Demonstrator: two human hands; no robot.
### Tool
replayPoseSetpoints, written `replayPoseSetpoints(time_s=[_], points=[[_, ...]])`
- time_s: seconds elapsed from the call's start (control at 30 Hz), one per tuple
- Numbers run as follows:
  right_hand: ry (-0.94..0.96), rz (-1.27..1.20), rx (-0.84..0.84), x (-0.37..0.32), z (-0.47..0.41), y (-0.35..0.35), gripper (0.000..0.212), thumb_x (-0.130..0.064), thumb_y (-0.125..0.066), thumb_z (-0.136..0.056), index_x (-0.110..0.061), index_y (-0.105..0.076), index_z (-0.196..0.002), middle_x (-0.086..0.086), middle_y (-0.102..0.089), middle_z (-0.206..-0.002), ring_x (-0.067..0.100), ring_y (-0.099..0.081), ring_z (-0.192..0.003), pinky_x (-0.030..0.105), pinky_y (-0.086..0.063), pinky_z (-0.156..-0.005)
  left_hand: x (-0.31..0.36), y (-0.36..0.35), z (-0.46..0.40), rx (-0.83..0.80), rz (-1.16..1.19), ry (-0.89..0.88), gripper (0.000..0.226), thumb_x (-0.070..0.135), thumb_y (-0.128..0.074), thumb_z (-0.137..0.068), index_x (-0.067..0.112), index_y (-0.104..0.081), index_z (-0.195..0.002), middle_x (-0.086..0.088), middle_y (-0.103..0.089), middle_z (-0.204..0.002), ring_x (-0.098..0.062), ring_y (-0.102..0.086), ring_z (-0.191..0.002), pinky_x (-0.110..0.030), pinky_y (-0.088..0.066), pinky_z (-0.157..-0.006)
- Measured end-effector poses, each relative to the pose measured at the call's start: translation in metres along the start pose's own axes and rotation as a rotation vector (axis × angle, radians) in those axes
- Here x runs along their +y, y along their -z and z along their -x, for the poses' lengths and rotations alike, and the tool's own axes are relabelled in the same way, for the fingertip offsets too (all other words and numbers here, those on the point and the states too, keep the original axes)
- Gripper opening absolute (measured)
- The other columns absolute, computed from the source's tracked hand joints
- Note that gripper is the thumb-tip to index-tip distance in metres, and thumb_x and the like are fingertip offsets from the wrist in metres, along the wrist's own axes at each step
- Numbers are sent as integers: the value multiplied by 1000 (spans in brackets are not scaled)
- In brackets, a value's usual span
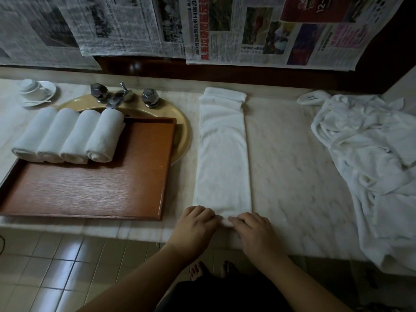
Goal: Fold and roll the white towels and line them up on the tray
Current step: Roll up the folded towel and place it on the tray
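We start the roll at the folded towel (221, 158) end nearest us, right of the tray (94, 190) — left hand (193, 224) & right hand (252, 228) w/ curled grip on the edge; keep it tight, edges square.

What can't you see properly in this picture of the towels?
- Head view: the near end of the folded towel is covered by the left hand and right hand.
- The sink bowl is mostly hidden by the tray and four rolled towels.
- The pile of white cloth runs off the right edge.
- The newspaper print is too small and blurred to read.
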State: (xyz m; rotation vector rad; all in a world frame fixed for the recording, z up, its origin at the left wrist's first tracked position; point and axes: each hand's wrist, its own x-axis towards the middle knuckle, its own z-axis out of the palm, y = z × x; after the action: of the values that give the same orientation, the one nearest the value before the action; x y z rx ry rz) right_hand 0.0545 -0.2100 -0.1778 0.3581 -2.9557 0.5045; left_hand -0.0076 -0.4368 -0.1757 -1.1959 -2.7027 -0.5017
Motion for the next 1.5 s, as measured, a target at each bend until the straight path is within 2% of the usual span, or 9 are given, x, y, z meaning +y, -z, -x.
replayPoseSetpoints(time_s=[0.1,0.2,0.43,0.6,0.77,0.9,0.97,1.3,1.5], points=[[-154,-284,11,4,4,9,22,-27,-69,-94,-30,-74,-114,-20,-65,-101,14,-61,-91,35,-53,-76,6,4,2,23,91,157,24,43,-57,-102,32,-74,-113,14,-68,-100,-17,-58,-92,-35,-47,-82],[-340,-489,47,6,4,16,16,-27,-82,-87,-35,-76,-99,-37,-60,-103,6,-59,-90,19,-48,-81,11,7,3,4,215,395,29,58,-52,-100,38,-72,-107,21,-69,-96,-10,-54,-95,-34,-41,-84],[-427,-548,-20,20,-5,7,25,-37,-79,-89,-60,-70,-88,-13,-52,-87,7,-50,-93,20,-44,-80,9,4,2,29,377,613,21,54,-67,-93,34,-69,-91,24,-59,-92,-10,-46,-97,-39,-44,-85],[-386,-495,-47,23,-10,6,8,-35,-75,-93,-42,-75,-98,-16,-50,-94,9,-52,-96,32,-50,-86,0,0,14,109,70,404,34,56,-53,-99,31,-76,-94,7,-56,-101,-23,-46,-90,-38,-42,-75],[-100,-203,101,27,4,4,11,-25,-82,-89,-30,-76,-96,-7,-53,-95,20,-54,-86,41,-52,-71,-3,3,19,102,-68,135,27,37,-57,-95,24,-76,-110,2,-59,-99,-24,-49,-88,-37,-43,-69],[52,-36,90,34,18,14,27,-37,-66,-96,-32,-76,-120,-3,-63,-107,21,-60,-90,37,-49,-71,-7,5,26,56,-56,113,36,26,-78,-82,25,-69,-116,3,-63,-106,-26,-56,-93,-37,-42,-72],[98,56,53,35,22,17,33,-40,-62,-97,-31,-73,-127,-2,-65,-116,23,-61,-96,38,-48,-73,-9,8,29,96,-49,132,24,27,-72,-87,24,-71,-111,4,-66,-107,-28,-58,-94,-37,-43,-72],[84,175,38,23,19,20,34,-39,-55,-98,-27,-73,-124,-5,-67,-114,24,-61,-90,38,-39,-69,-16,14,29,147,-129,50,22,28,-71,-95,23,-75,-117,-4,-67,-117,-30,-60,-102,-42,-46,-80],[-125,-81,16,24,15,15,37,-40,-52,-96,-31,-73,-126,-9,-61,-112,22,-61,-94,42,-50,-70,-27,10,41,26,-152,7,51,18,-67,-91,18,-63,-142,-3,-63,-129,-27,-61,-107,-39,-47,-80]])
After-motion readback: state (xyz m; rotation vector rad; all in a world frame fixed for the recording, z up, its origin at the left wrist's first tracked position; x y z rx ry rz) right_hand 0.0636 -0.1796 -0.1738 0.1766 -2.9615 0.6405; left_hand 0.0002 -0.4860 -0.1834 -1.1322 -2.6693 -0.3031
